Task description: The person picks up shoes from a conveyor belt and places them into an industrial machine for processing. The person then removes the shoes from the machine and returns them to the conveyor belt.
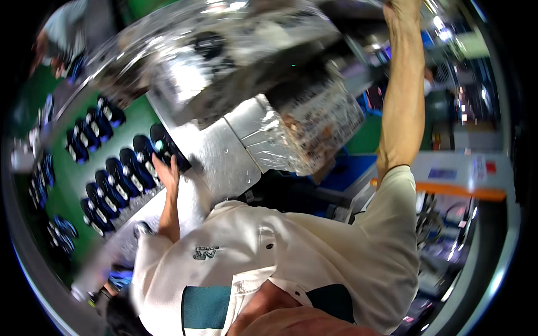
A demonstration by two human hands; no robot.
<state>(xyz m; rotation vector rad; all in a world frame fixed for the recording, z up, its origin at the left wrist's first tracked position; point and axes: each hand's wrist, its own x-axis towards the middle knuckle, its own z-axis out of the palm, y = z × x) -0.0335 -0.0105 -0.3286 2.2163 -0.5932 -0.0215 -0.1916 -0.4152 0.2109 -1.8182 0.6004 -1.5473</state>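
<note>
My left hand (167,175) is at the near end of a dark shoe (163,137), the last on the right of a slanting row. Its thumb and fingers are apart, the tips over the shoe's end; whether they press on it I cannot tell. Several like dark shoes (115,179) with blue edges and white patches stand in that row on a green surface (106,147). My right arm stretches far up on the right. Only the wrist and base of my right hand (399,7) show at the top edge, its fingers cut off.
A metal plate (224,154) lies in front of me. Beyond it is a large machine body (207,61) wrapped in clear plastic, with a wrapped box-like part (319,123) hanging low. More shoes (92,131) stand farther left. Another person (64,36) is at far left. A grey-and-orange panel (465,179) is at right.
</note>
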